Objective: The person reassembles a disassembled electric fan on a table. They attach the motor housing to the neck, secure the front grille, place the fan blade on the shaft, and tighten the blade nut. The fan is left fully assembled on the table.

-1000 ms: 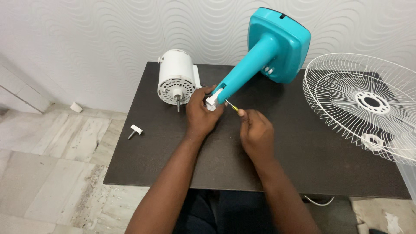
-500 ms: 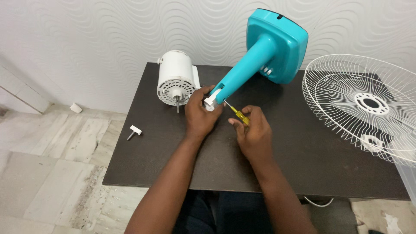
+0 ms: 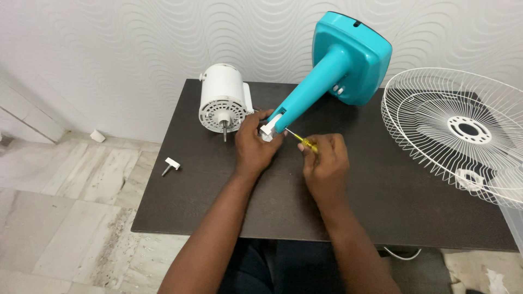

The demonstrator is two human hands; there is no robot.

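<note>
Left hand (image 3: 255,146): gripping the white end fitting (image 3: 269,128) at the lower tip of the teal fan stand; fingers curled round it, thumb on top; sitting near table centre, at 4 o'clock from the motor.
Right hand (image 3: 326,163): clenching round a yellow-handled screwdriver (image 3: 303,141); lying at 4 o'clock from the left hand, near it but apart.
Screwdriver: pointing toward 10 o'clock; thin shaft reaching to the white fitting; tip contact too small to judge; yellow handle showing only at the fingertips.
Teal fan stand (image 3: 318,81): lying tilted, column running from the fitting up toward 1 o'clock; square base (image 3: 353,57) raised at the table's far edge, close to the wall.
White fan motor (image 3: 222,99): lying on its side at 10 o'clock from the left hand, just beside it; vented face and metal shaft pointing toward 6 o'clock.
White wire fan guard (image 3: 457,130): resting at 3 o'clock on the table, overhanging the right edge; well apart from both hands.
Dark table (image 3: 207,201): carrying all of the above.
White-headed bolt (image 3: 171,164): lying on the tiled floor (image 3: 65,218) at 9 o'clock, off the table.
Wall (image 3: 136,49): showing a white wavy relief pattern at 12 o'clock.
</note>
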